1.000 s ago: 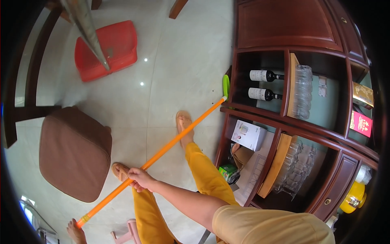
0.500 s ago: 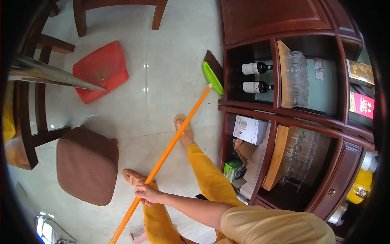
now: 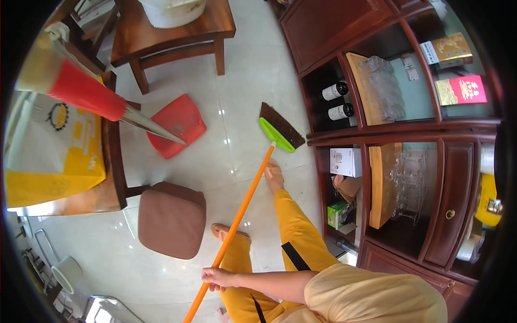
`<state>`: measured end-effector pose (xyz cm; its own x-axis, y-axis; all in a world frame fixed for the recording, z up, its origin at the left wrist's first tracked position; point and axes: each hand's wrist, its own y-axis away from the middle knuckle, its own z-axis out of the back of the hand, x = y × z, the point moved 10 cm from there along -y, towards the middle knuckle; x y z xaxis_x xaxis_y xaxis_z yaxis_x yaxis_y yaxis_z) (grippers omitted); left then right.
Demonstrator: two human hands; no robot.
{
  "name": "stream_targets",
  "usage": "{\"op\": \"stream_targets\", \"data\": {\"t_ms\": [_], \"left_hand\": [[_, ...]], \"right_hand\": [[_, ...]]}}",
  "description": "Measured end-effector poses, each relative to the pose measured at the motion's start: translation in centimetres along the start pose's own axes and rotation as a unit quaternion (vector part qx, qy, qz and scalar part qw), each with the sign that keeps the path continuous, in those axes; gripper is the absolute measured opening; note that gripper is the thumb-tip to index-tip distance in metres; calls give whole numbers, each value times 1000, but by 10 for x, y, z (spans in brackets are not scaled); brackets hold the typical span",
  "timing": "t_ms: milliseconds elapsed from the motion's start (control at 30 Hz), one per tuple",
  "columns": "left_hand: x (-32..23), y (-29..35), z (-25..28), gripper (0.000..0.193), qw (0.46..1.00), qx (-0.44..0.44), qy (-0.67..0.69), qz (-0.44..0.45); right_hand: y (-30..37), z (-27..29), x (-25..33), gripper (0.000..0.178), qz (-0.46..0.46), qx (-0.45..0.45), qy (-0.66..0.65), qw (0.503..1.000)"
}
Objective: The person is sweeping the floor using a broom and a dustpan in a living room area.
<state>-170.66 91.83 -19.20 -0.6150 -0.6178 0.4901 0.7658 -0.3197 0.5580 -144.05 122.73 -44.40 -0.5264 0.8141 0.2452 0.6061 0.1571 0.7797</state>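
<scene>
My right hand (image 3: pixel 218 279) is closed round the orange handle of a broom (image 3: pixel 242 211). From my fist the handle slants up and to the right to a lime-green head with dark brown bristles (image 3: pixel 284 125). The head lies on the tiles just ahead of my right foot, one end close to the cabinet base. Off to the left stands a red dustpan (image 3: pixel 180 121); its long metal handle rises toward the view and ends in a red and yellowish grip. No hand shows on that grip. My left hand is out of sight.
A dark wooden cabinet (image 3: pixel 350 134) with bottles, glassware and boxes lines the right side. On the left are a brown padded stool (image 3: pixel 172 223) and a wooden chair bearing a yellow-and-white bag (image 3: pixel 59 156). A wooden seat at the top carries a white tub (image 3: pixel 172 12).
The broom head has swung away from the cabinet front and turned, its bristles now more fully seen. My right hand keeps its hold on the handle. The whole view has shifted.
</scene>
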Motion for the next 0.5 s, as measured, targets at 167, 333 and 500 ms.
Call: {"op": "stream_targets", "data": {"t_ms": [167,333,500], "left_hand": [[-11,7,59,12,993,-34,-74,-82],[-59,25,130,16,987,-93,-16,-127],[-37,60,191,13,993,-78,-21,-90]], "right_hand": [[35,-22,13,19,40,-26,2,999],[56,12,37,17,70,-82,-37,993],[75,-53,32,19,31,9,-23,999]]}}
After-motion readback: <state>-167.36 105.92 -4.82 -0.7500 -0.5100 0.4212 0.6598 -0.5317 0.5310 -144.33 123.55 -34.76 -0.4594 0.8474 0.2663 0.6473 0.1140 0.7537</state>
